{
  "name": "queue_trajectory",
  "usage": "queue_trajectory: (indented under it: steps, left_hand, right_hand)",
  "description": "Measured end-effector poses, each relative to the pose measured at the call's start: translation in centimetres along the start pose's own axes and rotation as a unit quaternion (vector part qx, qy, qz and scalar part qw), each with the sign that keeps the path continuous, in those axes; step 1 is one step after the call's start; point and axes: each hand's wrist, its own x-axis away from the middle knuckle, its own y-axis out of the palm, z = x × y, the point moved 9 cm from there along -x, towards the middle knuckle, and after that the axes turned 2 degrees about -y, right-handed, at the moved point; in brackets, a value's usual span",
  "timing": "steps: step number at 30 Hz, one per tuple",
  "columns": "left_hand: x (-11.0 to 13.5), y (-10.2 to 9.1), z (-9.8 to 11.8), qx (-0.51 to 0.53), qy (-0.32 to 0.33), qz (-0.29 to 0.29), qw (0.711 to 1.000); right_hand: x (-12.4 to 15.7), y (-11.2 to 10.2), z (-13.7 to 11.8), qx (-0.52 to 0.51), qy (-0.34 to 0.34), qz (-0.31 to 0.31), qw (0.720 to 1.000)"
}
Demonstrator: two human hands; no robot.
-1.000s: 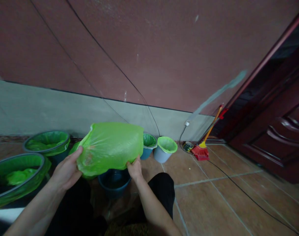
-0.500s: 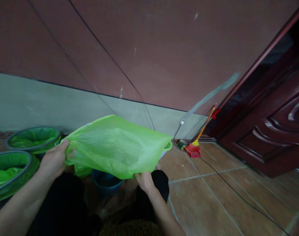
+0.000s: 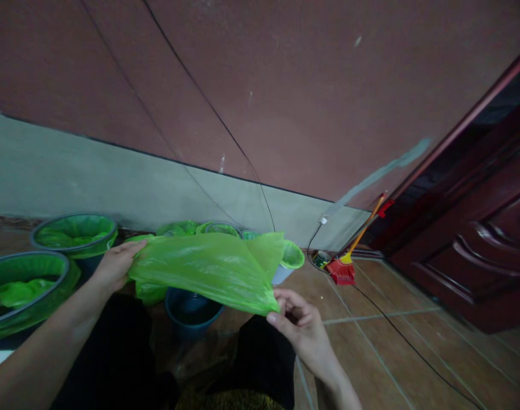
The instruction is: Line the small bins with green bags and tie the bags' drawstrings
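Note:
A thin green plastic bag (image 3: 204,267) is stretched sideways in front of me, held at both ends. My left hand (image 3: 118,263) is closed on its left end, with the fingers partly behind the plastic. My right hand (image 3: 300,324) pinches the lower right corner between thumb and fingers. Below the bag, between my knees, a blue bucket (image 3: 193,316) stands on the floor, its far rim hidden by the plastic.
Two lined bins, a nearer bin (image 3: 67,279) and a farther bin (image 3: 114,230), stand at left. Behind the bag, a white lined bin (image 3: 291,259) is partly hidden. A red broom (image 3: 342,270) leans near the dark red door (image 3: 477,267). A black cable (image 3: 396,324) crosses the tiles.
My right hand has moved right and turned, now pinching the bag's corner. The bag has dropped lower and narrowed, uncovering bins behind it. The view has shifted slightly.

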Motion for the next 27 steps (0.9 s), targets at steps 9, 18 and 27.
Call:
queue_trajectory:
  steps: [9,18,27]
  left_hand:
    - [2.2,2.1,-0.8,0.097,-0.024,-0.018,0.995]
    - [6.6,9.2,-2.0,0.104,-0.046,-0.081,0.990]
    - [10.2,13.8,-3.4,0.173,-0.063,-0.132,0.974]
  right_hand:
    - [-0.6,-7.5,-1.2,0.345,-0.082,0.315,0.880]
    - [-1.1,13.7,-4.6,0.291,-0.263,0.060,0.918]
    - [-6.7,12.3,0.4,0.395,-0.195,0.159,0.883]
